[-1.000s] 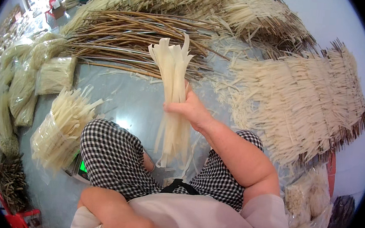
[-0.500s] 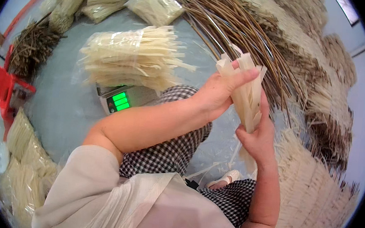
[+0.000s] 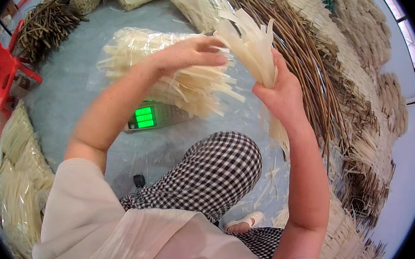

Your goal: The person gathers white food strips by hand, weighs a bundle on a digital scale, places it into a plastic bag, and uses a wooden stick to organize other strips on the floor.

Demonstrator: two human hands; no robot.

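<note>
My right hand is closed round the lower part of a bunch of cream-coloured flat strips, whose loose ends fan out upward. Just left of it, my left hand hangs over a larger bundle of similar strips, its thumb and fingers apart and holding nothing. That larger strip bundle lies partly in a clear plastic bag, loose ends pointing right. Beneath it stands a digital scale with a lit green display, mostly covered by the bundle.
Bagged strips lie at the back and near left. A pile of long brown stalks curves along the right, beside stacked pale bundles. Dark cut stalks and a red stool stand at left.
My left hand has let go of the strip bunch and moved left over the bagged bundle. My right hand has raised the bunch slightly, and its ends have spread. The view has shifted.
</note>
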